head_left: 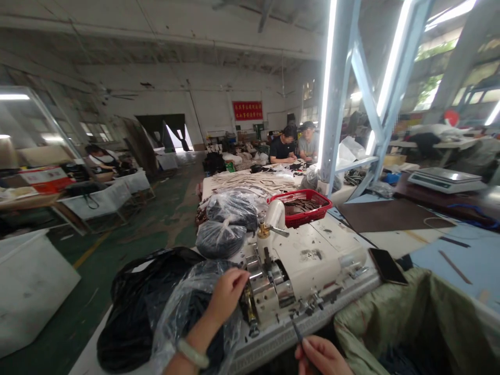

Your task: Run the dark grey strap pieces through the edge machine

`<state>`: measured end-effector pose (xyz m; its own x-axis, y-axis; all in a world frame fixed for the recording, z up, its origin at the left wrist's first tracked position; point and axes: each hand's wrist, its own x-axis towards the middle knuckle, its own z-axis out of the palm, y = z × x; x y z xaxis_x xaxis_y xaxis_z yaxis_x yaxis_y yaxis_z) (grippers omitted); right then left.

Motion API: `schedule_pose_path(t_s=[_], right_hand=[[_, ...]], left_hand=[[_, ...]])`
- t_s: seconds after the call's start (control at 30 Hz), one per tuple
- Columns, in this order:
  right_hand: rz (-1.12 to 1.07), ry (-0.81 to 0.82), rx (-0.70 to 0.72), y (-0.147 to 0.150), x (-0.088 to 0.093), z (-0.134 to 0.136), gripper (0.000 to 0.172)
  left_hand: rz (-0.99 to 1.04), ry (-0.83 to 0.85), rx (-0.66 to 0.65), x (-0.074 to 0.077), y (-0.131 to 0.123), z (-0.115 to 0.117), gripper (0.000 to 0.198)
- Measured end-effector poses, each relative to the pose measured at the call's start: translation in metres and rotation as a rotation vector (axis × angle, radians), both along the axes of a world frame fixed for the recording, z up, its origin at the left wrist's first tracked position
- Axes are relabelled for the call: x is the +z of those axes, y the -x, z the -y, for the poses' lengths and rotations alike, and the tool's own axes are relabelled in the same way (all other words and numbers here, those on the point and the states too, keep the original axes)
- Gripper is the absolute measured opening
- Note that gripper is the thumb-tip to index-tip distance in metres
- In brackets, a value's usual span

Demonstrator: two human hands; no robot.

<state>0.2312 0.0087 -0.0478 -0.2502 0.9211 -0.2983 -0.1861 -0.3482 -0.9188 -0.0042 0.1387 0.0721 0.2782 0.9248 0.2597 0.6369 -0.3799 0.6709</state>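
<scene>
A cream-white industrial machine, which looks like a leather skiving machine (320,255), stands on the table before me. My left hand (229,291), with a bangle on its wrist, is at the machine's left end. Its fingers are curled together; whatever is between them, if anything, is hidden. Low in the view, my right hand (322,357) pinches a thin dark strip (297,331) just in front of the machine's front edge. Small dark scraps lie along that edge.
Plastic bags of dark pieces (221,237) and a black bag (144,307) lie left of the machine. A red basket (304,223) of strips stands behind it. A phone (387,265) and an open green sack (422,317) are at right. Two people (284,148) sit farther back.
</scene>
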Motion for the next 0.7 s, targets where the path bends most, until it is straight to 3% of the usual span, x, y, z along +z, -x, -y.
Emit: schedule_pose_path(t_s=[0.07, 0.13, 0.27, 0.43, 0.57, 0.7], right_hand=[[-0.129, 0.032, 0.062, 0.015, 0.013, -0.003, 0.062], [-0.184, 0.055, 0.112, 0.028, 0.032, -0.003, 0.055], [-0.262, 0.077, 0.207, 0.044, 0.066, -0.001, 0.047], [-0.471, 0.270, 0.316, 0.043, 0.079, 0.003, 0.052], [-0.614, 0.460, 0.374, 0.036, 0.077, 0.010, 0.067], [-0.705, 0.580, 0.383, 0.028, 0.071, 0.015, 0.065]], left_hand=[[0.346, 0.300, -0.065, -0.027, -0.018, 0.043, 0.045], [0.584, 0.517, -0.090, -0.046, -0.032, 0.073, 0.042], [0.906, 0.644, 0.006, -0.051, -0.039, 0.101, 0.029], [0.968, 0.567, 0.083, -0.038, -0.020, 0.110, 0.021], [0.881, 0.519, 0.089, -0.034, -0.012, 0.118, 0.019], [0.821, 0.492, 0.094, -0.037, -0.011, 0.120, 0.021]])
